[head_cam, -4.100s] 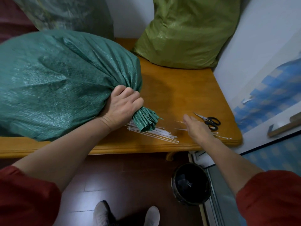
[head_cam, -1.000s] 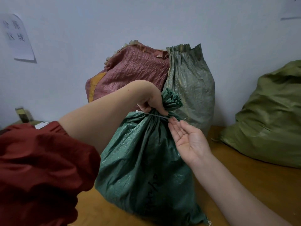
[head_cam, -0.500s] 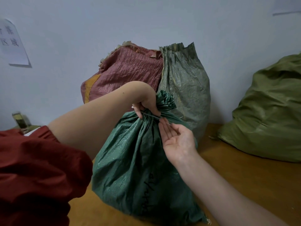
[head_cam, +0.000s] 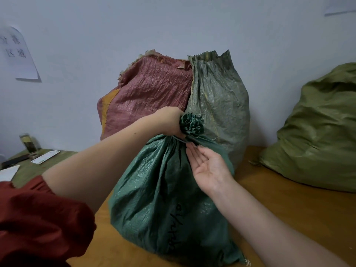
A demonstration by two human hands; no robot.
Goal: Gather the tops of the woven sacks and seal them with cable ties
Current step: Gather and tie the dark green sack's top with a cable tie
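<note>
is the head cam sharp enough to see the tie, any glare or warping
Head view: dim, even light, no hard glare, only faint sheen on the front sack; the tie shows as a thin pale line, sharp enough; wide-angle stretch swells the red sleeve at lower left.

Left hand [head_cam: 169, 122] clenched, right hand [head_cam: 210, 168] palm-up

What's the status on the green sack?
Left hand grips gathered neck of green sack. Right hand open, fingertips touching cable tie. Red sack close behind.
</note>
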